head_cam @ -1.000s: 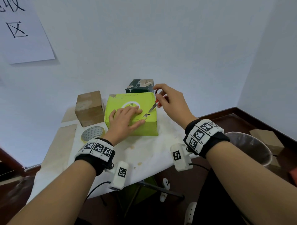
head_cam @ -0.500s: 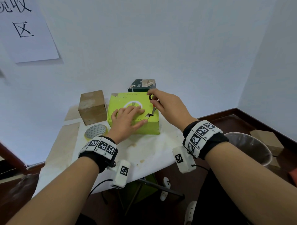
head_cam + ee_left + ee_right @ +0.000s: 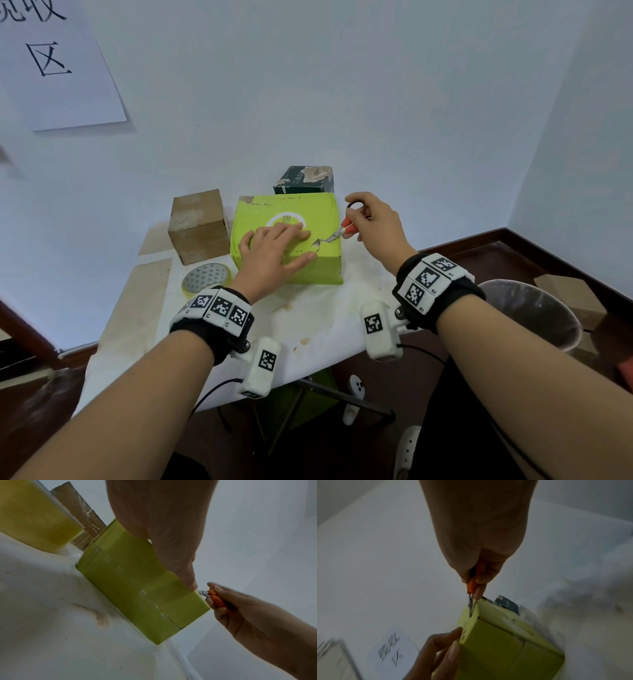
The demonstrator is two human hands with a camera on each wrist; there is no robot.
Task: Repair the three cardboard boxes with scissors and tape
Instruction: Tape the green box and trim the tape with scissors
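Head view first: the left hand (image 3: 274, 253) lies flat on top of the green box (image 3: 318, 270), fingers spread and straight, pressing it onto the white-covered table (image 3: 318, 318). Over on the right, the right hand (image 3: 376, 226) grips the small orange-handled scissors (image 3: 340, 233), fingers curled round the handles, one finger through a dark loop. The blades point in at a ragged tear (image 3: 315, 244) in the box's top, right beside the left fingertips. The two hands are close but not touching, with the scissors between them.

From the left wrist, the green box (image 3: 142, 588) sits square on the cloth, bands of clear tape shining across its side, and the scissors (image 3: 208, 595) meet its upper far corner, held by the right hand (image 3: 248, 614).

Right wrist view, blurry: the scissors (image 3: 471, 592) come down onto the top edge of the green box (image 3: 496, 642), blades nearly together, and left fingers (image 3: 447, 647) rest against the box's edge.

Behind the green box stands a dark green box (image 3: 305, 180) with a scuffed top. To its left is a brown cardboard box (image 3: 197, 226), and in front of that lies the roll of tape (image 3: 205, 279), flat on the table. A waste bin (image 3: 534, 311) stands on the floor to the right.
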